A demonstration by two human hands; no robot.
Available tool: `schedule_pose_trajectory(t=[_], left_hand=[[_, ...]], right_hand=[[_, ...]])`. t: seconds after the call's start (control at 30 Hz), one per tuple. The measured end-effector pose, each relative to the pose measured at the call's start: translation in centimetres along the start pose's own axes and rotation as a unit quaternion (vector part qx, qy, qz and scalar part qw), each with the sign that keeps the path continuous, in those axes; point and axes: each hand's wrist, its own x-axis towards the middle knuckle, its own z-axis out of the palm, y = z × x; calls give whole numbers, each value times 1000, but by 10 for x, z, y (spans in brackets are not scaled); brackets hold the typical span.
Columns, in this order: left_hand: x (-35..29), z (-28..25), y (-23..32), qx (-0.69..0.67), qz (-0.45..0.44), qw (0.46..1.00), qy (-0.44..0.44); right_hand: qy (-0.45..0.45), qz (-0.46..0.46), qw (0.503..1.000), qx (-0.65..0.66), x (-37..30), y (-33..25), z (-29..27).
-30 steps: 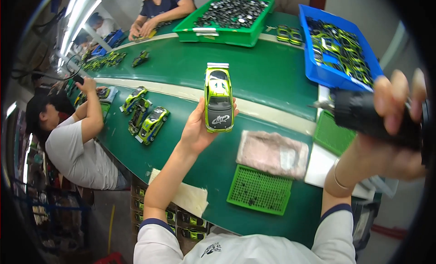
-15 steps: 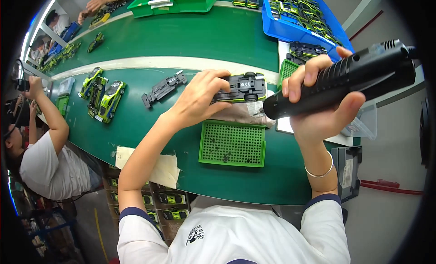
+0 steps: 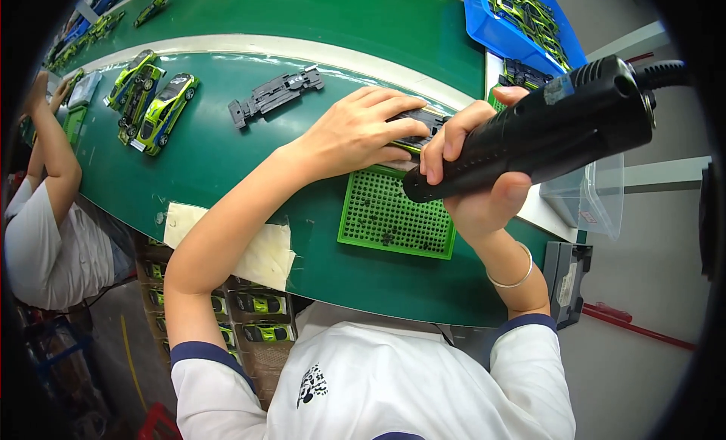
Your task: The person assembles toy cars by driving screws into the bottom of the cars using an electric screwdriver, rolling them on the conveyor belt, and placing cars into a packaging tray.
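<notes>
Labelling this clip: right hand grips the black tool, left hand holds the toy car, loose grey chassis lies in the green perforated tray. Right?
Not quite: the head view shows the loose grey chassis lying on the table, apart from the green perforated tray. The rest stands: right hand grips the black tool, left hand holds the toy car.

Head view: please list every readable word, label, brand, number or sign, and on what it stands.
None reads clearly; all too small or blurred:
Black print on the white shirt.
White label on the grey case.
Small label on the clear box.
Sticker on the black tool.
</notes>
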Motion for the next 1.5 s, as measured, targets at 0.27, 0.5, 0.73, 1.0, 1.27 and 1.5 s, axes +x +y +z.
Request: schedule_pose_trajectory(t=[0.27,0.5,0.73,1.0,1.27,1.5], left_hand=[[-14,-15,-13,-153,-161,975,-24],[-15,-6,-13,-261,-204,943,-3],[-15,-5,-13,-258,-199,945,2],[-14,-14,-16,-272,-213,938,-31],[-16,-7,-16,-268,-197,943,-23],[-25,-17,-33,-320,-213,919,-92]], right_hand=[[9,28,1000,-4,-4,5,2],[15,22,999,-20,-4,5,1],[15,31,999,-28,-4,3,3],[-24,94,988,-121,-3,-2,0],[-39,100,988,-111,-4,-3,2],[-34,91,988,-122,6,-15,7]])
